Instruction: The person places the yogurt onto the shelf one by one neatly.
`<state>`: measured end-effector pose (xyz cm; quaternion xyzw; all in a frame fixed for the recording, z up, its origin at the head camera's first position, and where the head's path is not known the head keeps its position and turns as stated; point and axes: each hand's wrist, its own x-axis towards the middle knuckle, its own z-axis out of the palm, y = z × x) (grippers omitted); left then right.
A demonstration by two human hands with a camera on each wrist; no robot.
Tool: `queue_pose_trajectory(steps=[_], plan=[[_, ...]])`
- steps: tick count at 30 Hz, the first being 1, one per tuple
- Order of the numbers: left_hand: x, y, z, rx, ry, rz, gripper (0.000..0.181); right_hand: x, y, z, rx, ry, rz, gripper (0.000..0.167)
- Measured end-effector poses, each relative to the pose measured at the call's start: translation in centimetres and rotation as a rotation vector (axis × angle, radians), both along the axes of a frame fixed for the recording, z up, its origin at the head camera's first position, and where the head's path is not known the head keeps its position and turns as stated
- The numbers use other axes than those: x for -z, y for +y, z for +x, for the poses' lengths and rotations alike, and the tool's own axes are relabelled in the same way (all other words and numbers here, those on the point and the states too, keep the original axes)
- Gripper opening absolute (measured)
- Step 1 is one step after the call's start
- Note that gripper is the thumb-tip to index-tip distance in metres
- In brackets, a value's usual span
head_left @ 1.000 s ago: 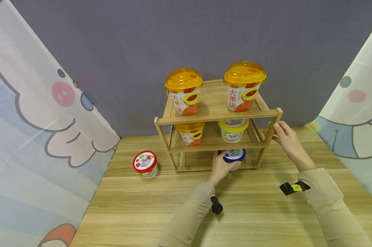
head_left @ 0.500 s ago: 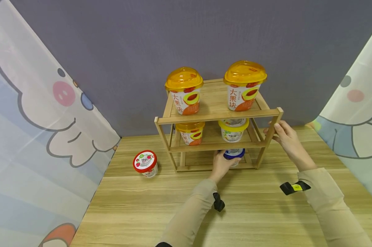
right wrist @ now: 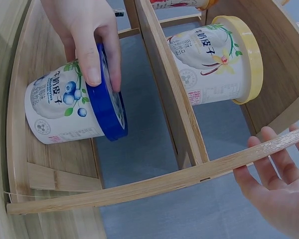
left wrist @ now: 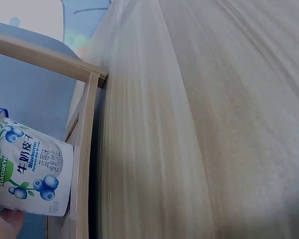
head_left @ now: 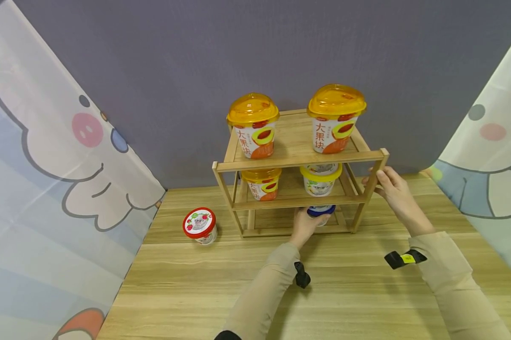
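Observation:
My left hand grips a blueberry milk-drink cup by its blue lid, on the bottom tier of a wooden rack. In the right wrist view the cup stands on that tier, the thumb against the lid's edge. The left wrist view shows the cup's printed side behind the rack's front bar, with only bits of the fingers visible. My right hand holds the rack's right front post, thumb in front and other fingers partly behind it.
Two orange-lidded peach cups, the left cup and right cup, stand on the top tier. Below are another peach cup and a yellow-lidded cup. A red-lidded cup stands left of the rack on the wooden table.
My left hand has gone slightly farther into the bottom tier with the blue-lidded cup, which is now more hidden under the middle tier. My right hand has stayed on the post.

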<state>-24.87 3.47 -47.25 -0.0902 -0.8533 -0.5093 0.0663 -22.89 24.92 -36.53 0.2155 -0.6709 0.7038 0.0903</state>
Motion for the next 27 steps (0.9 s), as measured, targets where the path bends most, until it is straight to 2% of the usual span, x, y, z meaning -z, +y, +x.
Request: queue_pose_trajectory(steps=[12, 27], plan=[[0.51, 0.05, -0.49, 0.015, 0.036, -0.009, 0.062, 0.06, 0.00, -0.07, 0.002, 0.003, 0.002, 0.023], [0.26, -0.70, 0.28, 0.060, 0.051, -0.032, 0.056, 0.00, 0.05, 0.05, 0.001, -0.006, 0.011, 0.023]])
